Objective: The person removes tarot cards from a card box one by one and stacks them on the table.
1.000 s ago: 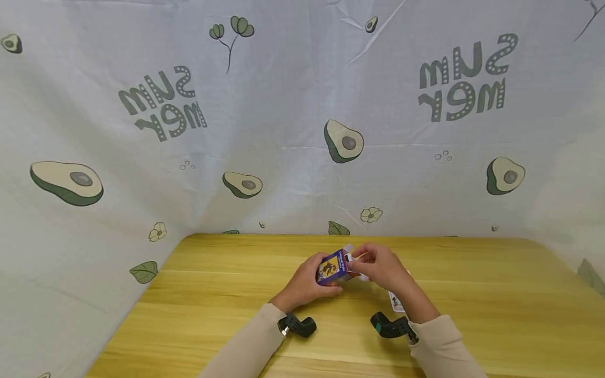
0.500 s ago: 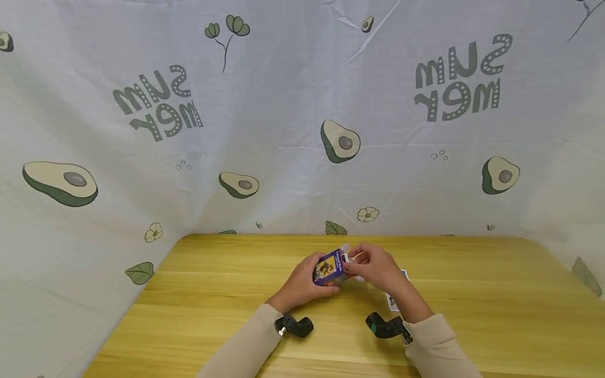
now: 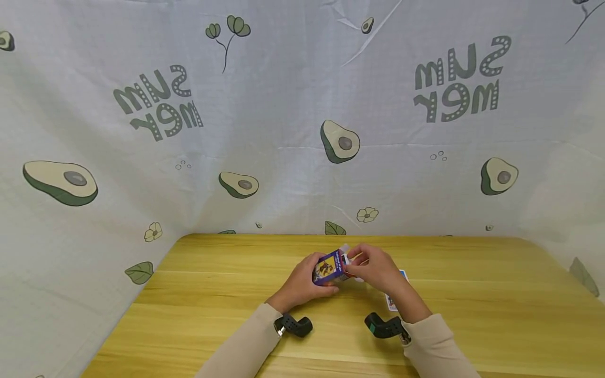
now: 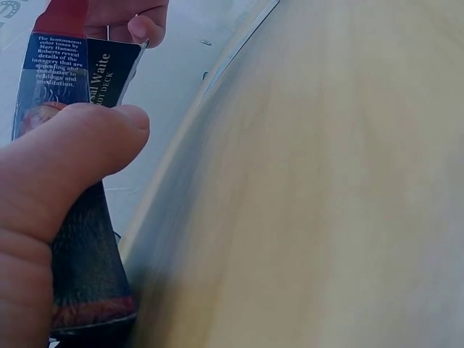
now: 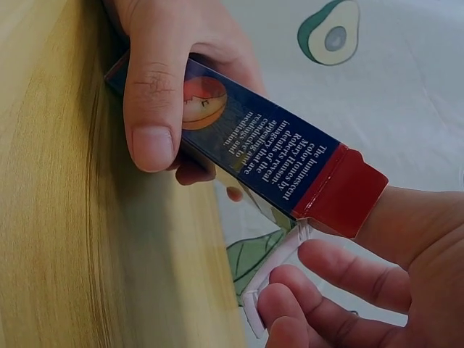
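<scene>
The cloth (image 3: 283,110) behind and the counter (image 3: 227,294) in front keep the same layout as a second ago, only slid slightly across the head view, as though the head had turned a little. Both forearms reach in over the counter, and the left hand (image 3: 301,286) keeps its hold on the box (image 3: 326,268), thumb across one narrow side and fingers round behind, with no clear change of grip. The right hand (image 3: 375,268) has drawn a touch closer to the box's end, its fingers bent and gathered narrow there; in the last half second it has barely stirred. The box itself is tilted, raised off the counter by the look of it, between the two hands, its unsealed end towards the right one. The card (image 3: 391,303) lies on the counter, partly covered by the right forearm and apart from the box, a little more of its blue edge showing now that the arm has shifted. At the box's end the lid (image 4: 114,61) stands out, dark printed face visible, with the right fingertips at its edge; whether they pinch it or merely touch it, I cannot tell. Beside it the red flap (image 5: 344,192) sticks out unfolded. The work seems to have settled on that end, with little progress in this short stretch.
</scene>
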Tool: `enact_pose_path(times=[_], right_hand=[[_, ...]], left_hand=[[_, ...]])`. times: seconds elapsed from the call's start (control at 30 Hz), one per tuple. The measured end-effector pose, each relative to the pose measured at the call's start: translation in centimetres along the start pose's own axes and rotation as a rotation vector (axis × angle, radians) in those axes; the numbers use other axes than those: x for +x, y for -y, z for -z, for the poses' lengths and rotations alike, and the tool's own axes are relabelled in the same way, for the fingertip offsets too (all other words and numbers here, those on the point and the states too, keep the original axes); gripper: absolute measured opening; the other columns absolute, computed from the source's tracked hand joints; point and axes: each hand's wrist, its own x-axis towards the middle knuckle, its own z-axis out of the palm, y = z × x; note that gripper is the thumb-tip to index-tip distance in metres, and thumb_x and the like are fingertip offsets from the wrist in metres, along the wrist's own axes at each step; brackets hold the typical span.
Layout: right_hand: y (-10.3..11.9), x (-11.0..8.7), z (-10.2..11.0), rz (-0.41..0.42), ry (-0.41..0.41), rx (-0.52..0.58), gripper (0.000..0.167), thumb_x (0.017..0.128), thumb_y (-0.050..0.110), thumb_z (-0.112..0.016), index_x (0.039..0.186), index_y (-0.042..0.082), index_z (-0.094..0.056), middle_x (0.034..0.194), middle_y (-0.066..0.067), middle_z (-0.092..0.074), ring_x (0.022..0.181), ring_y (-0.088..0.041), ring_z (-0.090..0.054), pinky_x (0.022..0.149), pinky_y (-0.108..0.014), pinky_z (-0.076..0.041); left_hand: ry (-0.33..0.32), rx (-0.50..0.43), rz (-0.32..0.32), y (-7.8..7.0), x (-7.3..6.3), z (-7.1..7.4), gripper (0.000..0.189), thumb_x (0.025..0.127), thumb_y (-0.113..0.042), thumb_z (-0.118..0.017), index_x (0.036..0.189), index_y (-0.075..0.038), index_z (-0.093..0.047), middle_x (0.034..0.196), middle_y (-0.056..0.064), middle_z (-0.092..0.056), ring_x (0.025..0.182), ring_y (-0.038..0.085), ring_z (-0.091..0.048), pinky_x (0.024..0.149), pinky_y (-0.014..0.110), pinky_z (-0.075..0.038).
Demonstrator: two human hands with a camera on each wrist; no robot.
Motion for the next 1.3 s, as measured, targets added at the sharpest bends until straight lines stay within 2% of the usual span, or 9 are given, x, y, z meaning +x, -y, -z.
enact_pose_path(times=[0.53, 1.0, 1.3], right_hand=[[0.0, 0.2, 0.6, -0.027, 0.028, -0.023, 0.03, 0.085, 0.026, -0.073, 0.104, 0.004, -0.067, 0.089, -0.004, -0.064, 0.077, -0.018, -0.058, 0.065, -0.032, -0.05], [-0.2, 0.0, 1.6, -0.042, 0.04, 0.043, 0.03, 0.087, 0.021, -0.07, 0.108, 0.0, -0.066, 0.093, -0.007, -0.066, 0.079, -0.019, -0.059, 0.069, -0.034, -0.053], [-0.2, 0.0, 1.9, -0.067, 0.038, 0.071, 0.032, 0.088, 0.02, -0.07, 0.112, -0.001, -0.065, 0.093, -0.007, -0.066, 0.079, -0.019, -0.059, 0.07, -0.033, -0.053]], left_hand=[[0.001, -0.003, -0.004, 0.0, 0.0, 0.1, 0.067, 0.077, -0.039, -0.08, 0.13, -0.015, -0.047, 0.113, -0.004, -0.054, 0.096, 0.01, -0.052, 0.085, 0.025, -0.045], [-0.012, -0.001, -0.04, 0.4, 0.0, -0.1, 0.068, 0.076, -0.04, -0.08, 0.129, -0.012, -0.048, 0.112, -0.003, -0.056, 0.095, 0.01, -0.053, 0.083, 0.025, -0.046], [-0.011, 0.003, -0.03, 0.3, 0.0, 0.0, 0.068, 0.076, -0.041, -0.08, 0.129, -0.013, -0.048, 0.113, -0.004, -0.055, 0.096, 0.009, -0.053, 0.084, 0.025, -0.046]])
